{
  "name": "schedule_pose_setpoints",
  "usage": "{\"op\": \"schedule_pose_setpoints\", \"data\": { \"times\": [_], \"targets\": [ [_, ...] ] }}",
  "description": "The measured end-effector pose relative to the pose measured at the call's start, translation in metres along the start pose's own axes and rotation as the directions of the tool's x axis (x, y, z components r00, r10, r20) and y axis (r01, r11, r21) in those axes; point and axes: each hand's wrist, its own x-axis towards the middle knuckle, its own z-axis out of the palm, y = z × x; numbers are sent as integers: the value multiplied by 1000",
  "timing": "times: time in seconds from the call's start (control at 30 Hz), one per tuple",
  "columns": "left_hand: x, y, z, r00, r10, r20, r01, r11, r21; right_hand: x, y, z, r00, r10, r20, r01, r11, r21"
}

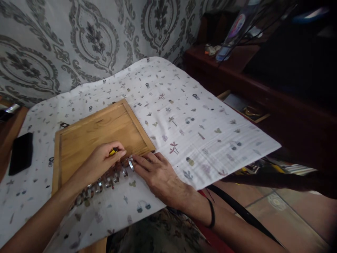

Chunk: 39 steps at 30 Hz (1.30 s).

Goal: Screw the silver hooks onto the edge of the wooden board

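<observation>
A framed wooden board point(105, 131) lies on the patterned cloth before me. My left hand point(104, 160) is closed around a small yellow-and-black handled tool point(113, 151) above the board's near edge; its exact kind is hidden by my fingers. Along that edge runs a row of shiny curved metal hooks point(108, 181), partly covered by my left forearm. My right hand point(163, 179) lies at the near right corner, its bent fingers gripping the last metal hook point(131, 164) against the wood. The right thumb is hidden.
A black phone point(21, 154) lies at the left on the white printed cloth point(184, 105). Small dark clips point(64, 125) stick out at the board's far edge. To the right, a dark red cabinet point(289, 119) holds a plastic bottle point(234, 31) and has a drawer point(243, 107) partly out.
</observation>
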Motion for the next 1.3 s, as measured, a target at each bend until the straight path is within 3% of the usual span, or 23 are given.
{"op": "schedule_pose_setpoints", "data": {
  "times": [0.1,0.27,0.6,0.9,0.97,1.03,1.13,1.2,1.3],
  "targets": [
    [-2,-9,-4,994,85,-75,-81,995,58,1,-1,0,1000,1,2,-1,1000,-2],
    [-3,-20,2,991,134,-15,-132,988,83,0,-3,0,1000,-2,-17,1,1000,-19],
    [-1,-19,6,980,200,-6,-194,958,213,0,-4,4,1000,15,5,-14,999,-39],
    [-1,-15,3,981,194,-11,-188,965,181,-1,-6,5,1000,22,22,-21,998,-62],
    [-6,-6,-4,973,216,-85,-201,967,155,-2,-6,6,1000,22,17,-21,998,-62],
    [-14,7,-13,940,248,-237,-231,968,96,-2,-6,6,1000,20,15,-19,998,-58],
    [-27,32,-20,799,266,-539,-383,917,-115,-3,-5,7,1000,21,5,-21,999,-49],
    [-31,47,-18,726,241,-644,-549,768,-330,-3,-5,7,1000,20,2,-20,999,-44],
    [-27,59,-5,766,135,-628,-568,600,-564,-3,-5,6,1000,21,18,-20,999,-42]
  ]
}}
